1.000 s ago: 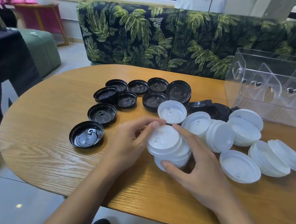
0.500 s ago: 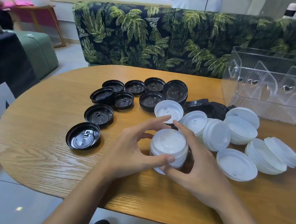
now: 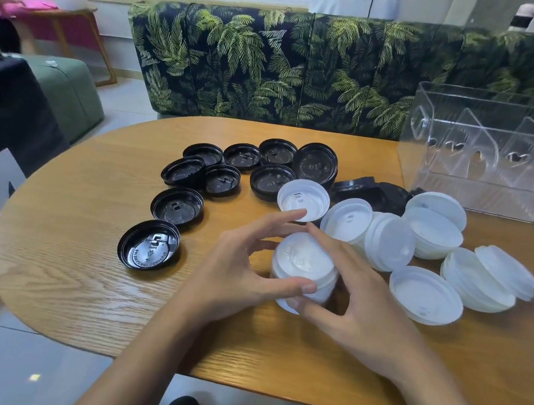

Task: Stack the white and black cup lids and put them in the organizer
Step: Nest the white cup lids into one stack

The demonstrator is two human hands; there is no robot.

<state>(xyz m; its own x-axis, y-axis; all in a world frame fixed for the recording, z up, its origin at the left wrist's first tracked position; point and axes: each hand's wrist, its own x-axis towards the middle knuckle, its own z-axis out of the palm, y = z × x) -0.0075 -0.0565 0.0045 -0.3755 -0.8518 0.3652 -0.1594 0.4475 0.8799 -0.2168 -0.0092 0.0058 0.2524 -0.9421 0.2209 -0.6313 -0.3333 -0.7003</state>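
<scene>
stack of white lids [image 3: 304,266], fingers [image 3: 291,285] curled around

Both forearms enter from bottom edge, converging. Left hand [image 3: 238,267] curled, thumb against near side of white lid stack [image 3: 304,267], index arched over; right hand [image 3: 361,306] cups opposite side, thumb low, index across top

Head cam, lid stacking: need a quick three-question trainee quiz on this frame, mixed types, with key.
1. Fill in: in this view the black lids lie to the ___ of the loose white lids.
2. The left hand and right hand hold between them: A) one black lid B) a white lid stack C) nothing.
3. True or false: the organizer already holds lids.
Key: 1 left; 2 B; 3 false.
</scene>
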